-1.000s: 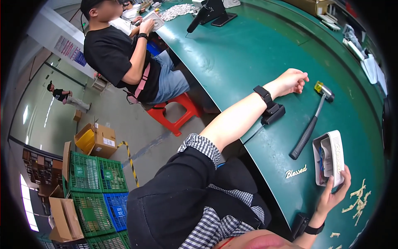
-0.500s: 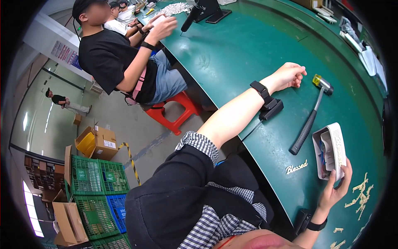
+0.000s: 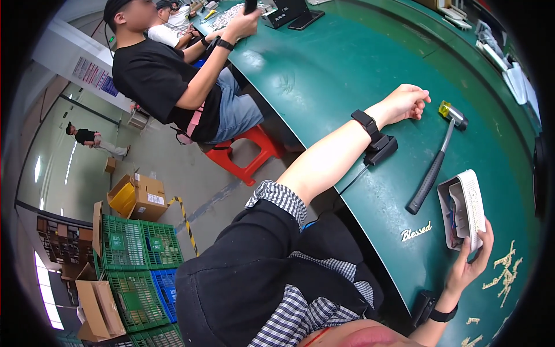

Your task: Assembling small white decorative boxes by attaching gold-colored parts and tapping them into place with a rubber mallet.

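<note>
Green desk [image 3: 324, 63], inward of its front edge: left hand [image 3: 404, 105] loosely curled (can't tell if empty), right hand [image 3: 469, 263] half-spread, gripping white housing [image 3: 475, 202] — hold unchanged; 1 co-worker's [image 3: 153, 81] tool [image 3: 250, 7] lifted.

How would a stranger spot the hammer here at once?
On the green workbench, find the person's left hand. Just right of it lies the black-gripped hammer. Its silver head, yellow at one end and black at the other, sets it apart from the white casing nearby.
</note>
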Demonstrator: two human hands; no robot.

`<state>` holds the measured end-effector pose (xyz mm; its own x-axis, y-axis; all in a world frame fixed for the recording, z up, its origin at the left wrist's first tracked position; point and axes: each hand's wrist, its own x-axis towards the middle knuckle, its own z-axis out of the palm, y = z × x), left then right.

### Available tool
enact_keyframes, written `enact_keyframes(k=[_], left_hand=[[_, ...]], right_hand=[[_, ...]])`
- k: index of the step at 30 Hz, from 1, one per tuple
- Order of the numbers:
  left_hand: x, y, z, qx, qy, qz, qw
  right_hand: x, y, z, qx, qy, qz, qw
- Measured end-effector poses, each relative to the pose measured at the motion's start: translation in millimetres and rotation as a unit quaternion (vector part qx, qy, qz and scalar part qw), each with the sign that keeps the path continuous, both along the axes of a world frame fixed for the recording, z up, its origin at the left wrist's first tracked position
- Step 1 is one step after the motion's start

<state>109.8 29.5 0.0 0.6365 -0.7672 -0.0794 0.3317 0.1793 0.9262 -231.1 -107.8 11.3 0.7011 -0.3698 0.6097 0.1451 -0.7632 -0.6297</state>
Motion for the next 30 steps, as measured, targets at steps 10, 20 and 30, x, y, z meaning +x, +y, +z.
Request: enact_keyframes(k=[10, 20, 30], left_hand=[[2, 2, -3, -0.01, -0.002, 0.005, 1.0], [1, -3, -7, -0.022, -0.001, 0.001, 1.0], [0, -3, -7, -0.027, -0.004, 0.005, 1.0]], right_hand=[[0, -3, -6, -0.007, 0.012, -0.004, 1.0], [-2, -4, -4, 0.046, 0.019, 0.025, 0.998], [-2, -30, 30, 0.127, 0.084, 0.029, 0.988]])
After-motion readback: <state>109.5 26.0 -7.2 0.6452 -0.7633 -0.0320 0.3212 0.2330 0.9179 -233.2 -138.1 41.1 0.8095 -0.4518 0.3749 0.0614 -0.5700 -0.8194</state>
